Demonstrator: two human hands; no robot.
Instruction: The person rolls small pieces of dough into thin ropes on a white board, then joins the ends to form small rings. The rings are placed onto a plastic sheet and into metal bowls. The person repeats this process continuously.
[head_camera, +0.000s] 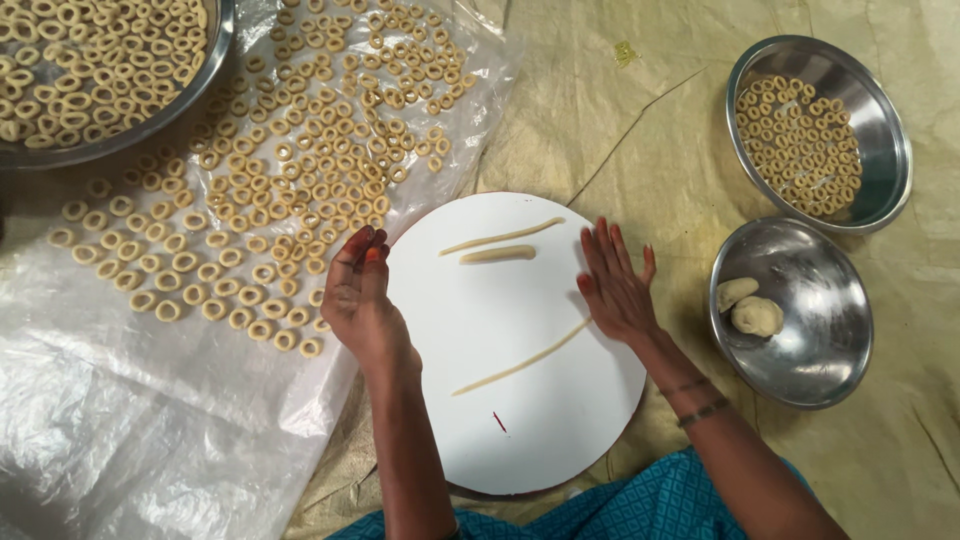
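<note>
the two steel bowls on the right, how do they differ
The far bowl holds many small dough rings in one layer; the near bowl holds just two dough lumps and is mostly bare. The far bowl sits farther from the right hand. Both are round, shiny metal.

A home food-making spot on the floor: a cloth-covered floor (620, 130) carries steel bowls (810, 380), a clear plastic sheet (130, 420) spread with small dough rings (300, 170), and a round white rolling board (520, 420).
</note>
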